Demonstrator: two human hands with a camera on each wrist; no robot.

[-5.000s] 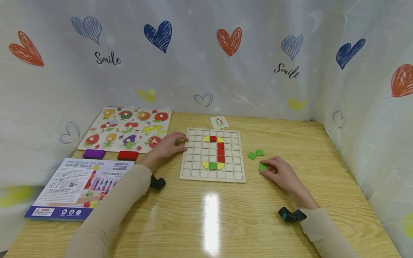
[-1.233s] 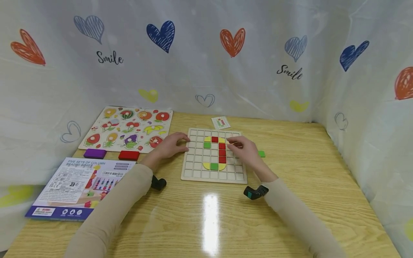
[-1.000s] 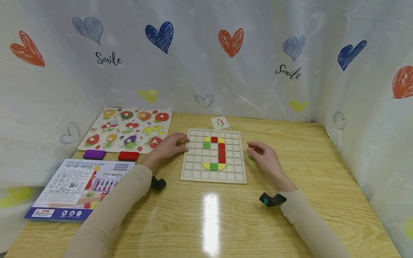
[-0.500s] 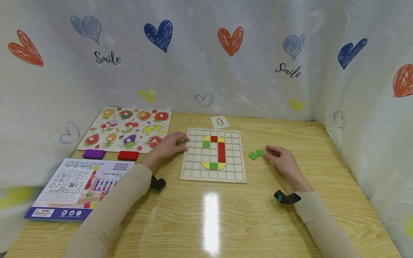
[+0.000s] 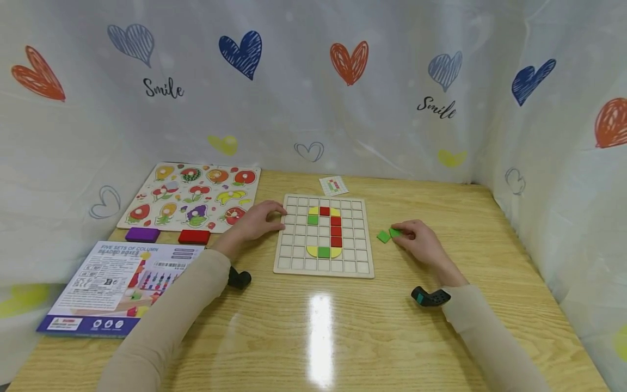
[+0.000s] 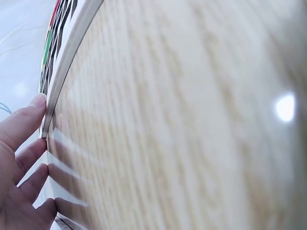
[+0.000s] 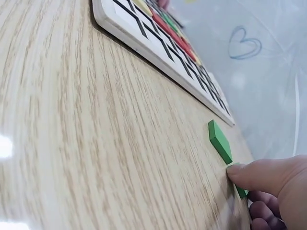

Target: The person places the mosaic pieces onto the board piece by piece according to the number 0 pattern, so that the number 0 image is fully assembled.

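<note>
A wooden grid board [image 5: 297, 264] lies mid-table with red [image 5: 336, 231], yellow [image 5: 312, 250] and green tiles [image 5: 324, 252] set in it as a rounded outline with a gap down its left side. My left hand [image 5: 257, 222] rests at the board's left edge. In the left wrist view, its thumb [image 6: 34, 106] and fingertips touch the rim, fingers loosely spread. Right of the board, my right hand [image 5: 422, 240] pinches a loose green square tile [image 5: 394, 232], mostly covered by the thumb in the right wrist view. Beside it lies a second green square tile [image 5: 383, 237].
Behind the board lies a small pattern card [image 5: 334, 185]. A fruit peg puzzle [image 5: 220, 188], a purple block [image 5: 142, 234], a red block [image 5: 194, 237] and a printed box [image 5: 117, 288] occupy the left side. A heart-printed curtain [image 5: 303, 109] encloses the table.
One green tile has gone from the table into the outline's upper left. My right hand has come back from the board to the loose tiles and grips one. The left hand stays put.
</note>
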